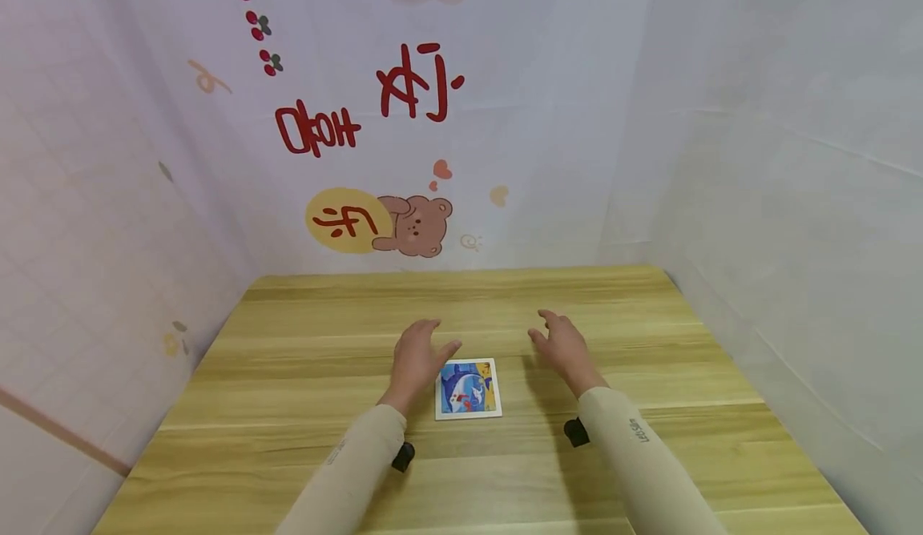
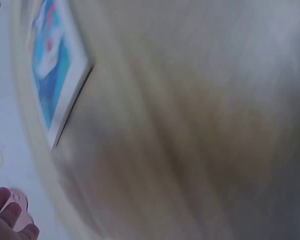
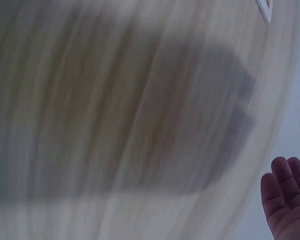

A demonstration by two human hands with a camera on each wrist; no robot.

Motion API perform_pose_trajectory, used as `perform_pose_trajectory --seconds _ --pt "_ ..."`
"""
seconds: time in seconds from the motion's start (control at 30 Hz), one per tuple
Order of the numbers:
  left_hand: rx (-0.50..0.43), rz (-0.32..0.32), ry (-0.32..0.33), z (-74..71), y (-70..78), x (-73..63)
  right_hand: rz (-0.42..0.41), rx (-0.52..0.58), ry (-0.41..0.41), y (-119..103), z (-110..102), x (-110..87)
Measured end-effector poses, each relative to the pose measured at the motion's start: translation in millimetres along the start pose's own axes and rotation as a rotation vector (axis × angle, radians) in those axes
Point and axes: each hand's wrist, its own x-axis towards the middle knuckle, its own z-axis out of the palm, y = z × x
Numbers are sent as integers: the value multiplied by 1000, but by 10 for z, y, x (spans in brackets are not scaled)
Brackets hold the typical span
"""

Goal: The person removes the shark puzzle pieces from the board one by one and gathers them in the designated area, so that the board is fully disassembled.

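Note:
A square white-framed picture puzzle or tile [image 1: 469,389] with a blue whale scene lies flat on the wooden table. Over its left side hangs my left hand [image 1: 418,359], thumb stretched toward the picture's top edge and fingers relaxed, holding nothing. My right hand [image 1: 565,349] hovers to the right of the picture, apart from it, its fingers loosely spread and holding nothing. In the left wrist view the picture [image 2: 52,65] shows blurred at upper left, with left fingertips [image 2: 10,212] at the lower corner. Right fingers [image 3: 284,185] appear in the right wrist view.
The wood-grain table [image 1: 649,455] reaches back to a white curtain [image 1: 548,118] printed with red characters and a bear [image 1: 421,227]. White sheets [image 1: 800,199] also hang along both sides. A black wrist device [image 1: 576,432] sits under each sleeve.

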Motion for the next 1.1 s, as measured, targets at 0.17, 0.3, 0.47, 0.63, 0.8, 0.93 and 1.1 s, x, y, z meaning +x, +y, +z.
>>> perform_pose_trajectory --seconds 0.17,0.3,0.47,0.63,0.8,0.93,1.1 --pt "31 24 -30 178 31 -128 63 164 -24 -152 227 -71" --pt "69 39 -47 262 64 -192 91 295 -61 -253 374 -118" --pt "105 73 -42 347 84 -204 76 351 -98 -289 491 -132" --pt "122 90 -29 413 75 -217 67 312 -108 -245 585 -125" --pt "142 76 -21 459 69 -221 52 300 -100 -245 633 -142" --pt "141 76 -35 490 72 -212 43 282 -99 -244 659 -138" --pt "172 108 -47 517 66 -220 28 239 -100 -220 700 -129"
